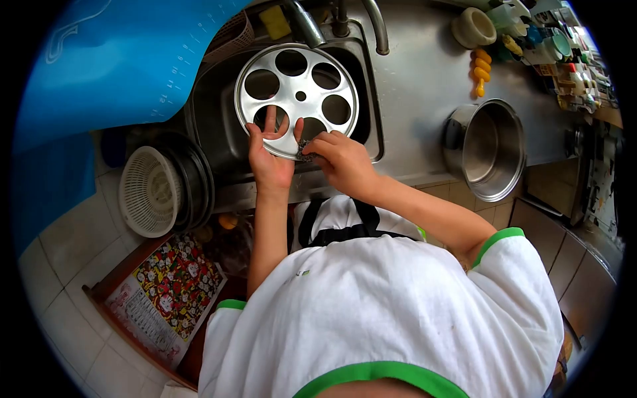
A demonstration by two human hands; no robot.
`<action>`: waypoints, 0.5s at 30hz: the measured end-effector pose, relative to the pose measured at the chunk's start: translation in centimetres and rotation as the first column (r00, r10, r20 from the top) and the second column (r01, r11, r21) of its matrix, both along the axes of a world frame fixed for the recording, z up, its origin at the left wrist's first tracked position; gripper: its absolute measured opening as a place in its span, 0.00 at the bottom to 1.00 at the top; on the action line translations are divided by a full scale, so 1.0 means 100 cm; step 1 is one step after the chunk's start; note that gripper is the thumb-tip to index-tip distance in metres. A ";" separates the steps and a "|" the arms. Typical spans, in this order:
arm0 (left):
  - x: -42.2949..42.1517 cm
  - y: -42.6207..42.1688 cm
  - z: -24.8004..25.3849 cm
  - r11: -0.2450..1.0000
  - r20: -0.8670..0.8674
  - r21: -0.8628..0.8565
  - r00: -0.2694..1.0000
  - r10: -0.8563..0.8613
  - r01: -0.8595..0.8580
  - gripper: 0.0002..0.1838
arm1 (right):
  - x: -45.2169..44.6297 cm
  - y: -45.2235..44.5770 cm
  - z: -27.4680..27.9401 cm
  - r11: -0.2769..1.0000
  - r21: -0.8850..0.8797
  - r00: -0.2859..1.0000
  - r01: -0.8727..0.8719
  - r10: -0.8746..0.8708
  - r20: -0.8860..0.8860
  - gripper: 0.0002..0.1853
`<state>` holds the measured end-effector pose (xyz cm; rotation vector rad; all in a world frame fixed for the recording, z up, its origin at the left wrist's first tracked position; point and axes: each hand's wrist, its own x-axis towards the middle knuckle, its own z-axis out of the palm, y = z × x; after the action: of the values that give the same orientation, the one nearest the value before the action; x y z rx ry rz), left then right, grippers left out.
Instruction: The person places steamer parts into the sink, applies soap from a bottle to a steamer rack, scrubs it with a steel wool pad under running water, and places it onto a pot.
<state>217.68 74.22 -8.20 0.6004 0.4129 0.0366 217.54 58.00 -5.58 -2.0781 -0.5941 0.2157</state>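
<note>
A round, shiny metal steamer plate (302, 83) with several large holes and a small centre hole is held over the sink (215, 129). My left hand (273, 166) grips its near edge from below, with fingers showing through the holes. My right hand (345, 162) pinches a grey steel wool scrubber (304, 151) against the plate's near rim, just right of my left hand. Part of the scrubber is hidden under my fingers.
A faucet (305, 24) hangs over the plate's far edge. A metal pot (494, 149) stands on the right of the steel counter (415, 99), below a stone mortar (473, 28). A white colander (151, 191) and dark pans sit left. A blue sheet (126, 60) covers the upper left.
</note>
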 end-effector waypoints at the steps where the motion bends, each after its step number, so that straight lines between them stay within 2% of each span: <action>1: 0.001 0.002 0.000 1.000 -0.006 -0.025 1.000 0.015 -0.015 0.28 | 0.003 -0.002 0.002 1.000 -0.021 1.000 0.010 -0.011 -0.026 0.13; 4: 0.000 0.004 -0.002 0.998 -0.023 -0.054 0.999 0.032 -0.034 0.26 | 0.015 -0.030 -0.025 0.997 -0.046 0.998 -0.055 0.056 0.024 0.13; 6: -0.001 -0.002 -0.002 1.000 -0.086 -0.024 0.996 0.016 -0.018 0.28 | 0.016 -0.026 -0.017 0.995 -0.068 0.997 -0.076 0.075 -0.011 0.13; 8: 0.001 -0.004 0.002 0.999 -0.114 -0.029 0.993 0.024 -0.027 0.27 | 0.008 -0.006 -0.001 0.991 0.059 0.990 -0.121 0.124 -0.062 0.13; 10: 0.002 0.000 0.008 0.999 -0.094 -0.031 0.995 0.026 -0.029 0.24 | 0.010 -0.005 0.001 0.991 0.091 0.990 -0.094 0.103 -0.101 0.13; 11: 0.003 0.005 0.006 0.998 -0.035 -0.057 0.999 0.003 -0.005 0.24 | 0.014 -0.015 -0.002 0.991 0.043 0.990 -0.123 0.126 -0.070 0.13; 13: 0.005 0.009 0.009 0.998 -0.024 -0.049 0.999 -0.031 0.029 0.24 | 0.027 -0.042 -0.022 0.987 -0.042 0.987 -0.156 0.157 0.022 0.14; 14: 0.004 0.009 0.010 0.997 -0.012 -0.051 0.998 -0.055 0.054 0.24 | 0.037 -0.055 -0.026 0.978 -0.137 0.985 -0.159 0.166 0.042 0.15; 15: 0.004 0.007 0.010 0.998 -0.008 -0.051 0.999 -0.049 0.049 0.24 | 0.039 -0.058 -0.029 0.975 -0.150 0.985 -0.165 0.171 0.025 0.15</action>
<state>218.12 74.97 -7.18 0.5602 0.4065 -0.0232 221.42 52.19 -8.47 -2.1783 -0.7991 0.3272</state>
